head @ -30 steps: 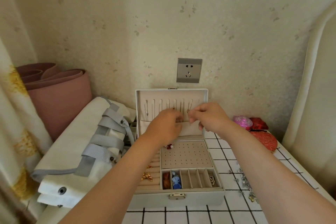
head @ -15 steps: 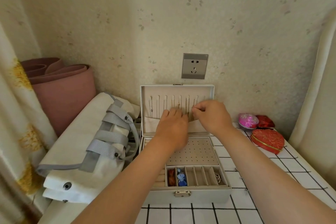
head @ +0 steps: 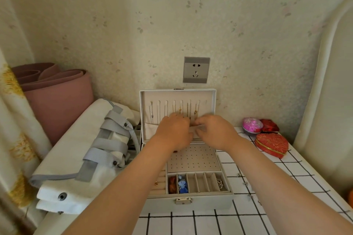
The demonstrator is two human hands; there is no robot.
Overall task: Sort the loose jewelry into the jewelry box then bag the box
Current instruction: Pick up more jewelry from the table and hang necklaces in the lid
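Note:
The grey jewelry box (head: 206, 203) stands open on the checked table, its lid (head: 177, 95) upright against the wall. Thin necklaces (head: 189, 109) hang from the lid's hooks above a fabric pocket (head: 150, 129). Both hands are at that pocket. My left hand (head: 174, 132) has its fingers curled at the lower end of a hanging chain. My right hand (head: 214, 131) pinches the pocket's top edge just beside it. The front compartments hold a brown piece (head: 172, 184), a blue piece (head: 183, 186) and a silver chain (head: 220, 184). A white tote bag (head: 76, 150) with grey straps lies to the left.
Small loose jewelry bits (head: 246, 183) lie on the table right of the box. A red heart tin (head: 271, 144), a pink tin (head: 251, 125) and a red box (head: 269, 125) sit at the back right. A rolled pink mat (head: 57, 97) stands behind the bag.
Both hands have dropped from the lid's hooks to the pocket below them. The view has shifted, so the box now sits further right and lower.

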